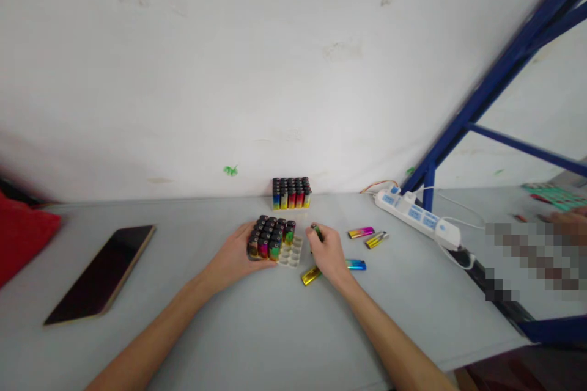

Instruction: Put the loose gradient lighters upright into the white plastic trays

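My left hand (235, 255) grips the left side of a white tray (293, 253) with round slots. Several upright lighters (270, 237) with black tops fill its left part, while bare slots show on the right. Just right of the tray, my right hand (326, 252) is closed around a lighter (317, 231), its dark end showing above the fingers. A gold lighter (310, 275) lies by that hand, and a blue lighter (356, 264) lies partly behind the wrist. Farther right are a pink and yellow lighter (361, 233) and a yellow and silver lighter (376, 240).
Behind the tray, near the wall, stands a block of lighters (291, 193). A dark tablet (103, 275) and a red cloth-like thing (22, 235) lie at left. On the right are a white power strip (417, 217), blue metal frame (486, 91) and another person's hand (571, 220).
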Demonstrator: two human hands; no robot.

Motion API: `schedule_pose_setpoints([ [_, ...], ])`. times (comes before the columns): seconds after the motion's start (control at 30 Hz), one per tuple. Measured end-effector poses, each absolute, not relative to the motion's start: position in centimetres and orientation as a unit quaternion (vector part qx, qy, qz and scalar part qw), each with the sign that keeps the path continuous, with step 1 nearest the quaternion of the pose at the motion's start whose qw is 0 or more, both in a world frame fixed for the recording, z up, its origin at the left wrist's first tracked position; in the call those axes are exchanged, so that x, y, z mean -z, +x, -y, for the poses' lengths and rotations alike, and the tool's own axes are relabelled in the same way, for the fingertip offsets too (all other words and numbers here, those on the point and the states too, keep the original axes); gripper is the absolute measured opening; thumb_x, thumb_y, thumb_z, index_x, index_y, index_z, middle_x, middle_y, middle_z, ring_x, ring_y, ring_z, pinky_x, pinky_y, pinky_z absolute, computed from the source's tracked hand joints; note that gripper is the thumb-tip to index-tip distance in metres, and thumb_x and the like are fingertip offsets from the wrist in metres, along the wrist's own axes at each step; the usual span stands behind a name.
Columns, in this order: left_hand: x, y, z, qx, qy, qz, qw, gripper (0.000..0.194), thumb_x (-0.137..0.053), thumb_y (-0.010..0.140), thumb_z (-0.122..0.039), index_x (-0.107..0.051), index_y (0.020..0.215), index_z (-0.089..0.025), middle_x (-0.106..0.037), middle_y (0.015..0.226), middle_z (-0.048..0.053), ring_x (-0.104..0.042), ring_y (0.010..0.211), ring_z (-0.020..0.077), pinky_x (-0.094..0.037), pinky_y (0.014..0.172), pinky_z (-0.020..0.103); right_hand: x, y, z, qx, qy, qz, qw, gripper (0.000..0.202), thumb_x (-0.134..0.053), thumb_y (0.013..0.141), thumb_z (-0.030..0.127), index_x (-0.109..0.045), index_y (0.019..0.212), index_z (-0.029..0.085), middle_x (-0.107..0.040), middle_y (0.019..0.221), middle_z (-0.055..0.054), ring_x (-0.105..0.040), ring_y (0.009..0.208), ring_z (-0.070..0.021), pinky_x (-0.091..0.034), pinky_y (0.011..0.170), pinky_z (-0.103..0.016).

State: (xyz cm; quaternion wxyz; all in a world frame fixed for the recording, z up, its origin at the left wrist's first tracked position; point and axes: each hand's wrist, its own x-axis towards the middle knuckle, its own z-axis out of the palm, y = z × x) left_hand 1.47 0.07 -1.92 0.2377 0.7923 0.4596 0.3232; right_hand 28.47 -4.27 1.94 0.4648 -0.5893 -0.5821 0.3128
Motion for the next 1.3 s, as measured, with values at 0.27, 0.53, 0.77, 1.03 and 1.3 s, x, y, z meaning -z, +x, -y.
schedule_pose_setpoints([
  [0.27,1.1,1.8,0.3,-0.322,0.796,-0.458,0.23,0.087,-0.107,0.07,-0.057,-0.076,0.144,-0.026,-0.083,0.152,0.012,-0.079,0.141,0.0438,-0.061,0.13,0.059,-2.9,28.7,4.9,-0.298,-0.57,0.612,0.461,0.053,-0.053,0.098,0.069,-0.038,0.066,0.029,-0.041,0.06,0.005,-0.039,0.063,-0.0153,-0.029,0.063,-0.031],
  [0.53,2.0,1.5,-0.2,-0.328,0.794,-0.455,0.233,0.088,-0.107,0.069,-0.058,-0.076,0.145,-0.024,-0.082,0.152,0.014,-0.078,0.142,0.044,-0.06,0.13,0.059,-2.2,28.9,4.8,-0.297,-0.57,0.619,0.452,0.048,-0.053,0.101,0.066,-0.042,0.071,0.029,-0.046,0.062,0.005,-0.043,0.064,-0.0164,-0.031,0.063,-0.032],
  [0.77,1.9,1.5,-0.1,-0.321,0.795,-0.461,0.229,0.087,-0.108,0.069,-0.056,-0.077,0.145,-0.026,-0.083,0.152,0.013,-0.079,0.142,0.0433,-0.06,0.131,0.06,-2.5,29.0,4.9,-0.374,-0.486,0.648,0.452,0.045,-0.047,0.116,0.067,-0.059,0.096,0.028,-0.069,0.081,0.0,-0.067,0.079,-0.0222,-0.052,0.077,-0.033],
  [1.03,1.3,1.7,0.3,-0.319,0.796,-0.461,0.231,0.088,-0.107,0.071,-0.06,-0.076,0.147,-0.027,-0.082,0.154,0.012,-0.078,0.143,0.0432,-0.06,0.132,0.058,-2.5,30.0,4.8,-0.237,-0.535,0.707,0.397,0.054,-0.054,0.118,0.065,-0.047,0.078,0.028,-0.058,0.068,0.002,-0.058,0.068,-0.0206,-0.043,0.07,-0.033],
  [1.3,1.0,1.9,0.4,-0.303,0.795,-0.467,0.24,0.089,-0.107,0.071,-0.059,-0.075,0.148,-0.027,-0.081,0.156,0.013,-0.075,0.148,0.0415,-0.055,0.135,0.057,-2.7,30.4,5.2,-0.186,-0.506,0.801,0.261,0.025,-0.065,0.121,0.033,-0.063,0.097,0.025,-0.082,0.095,-0.007,-0.078,0.086,-0.0248,-0.051,0.079,-0.032],
])
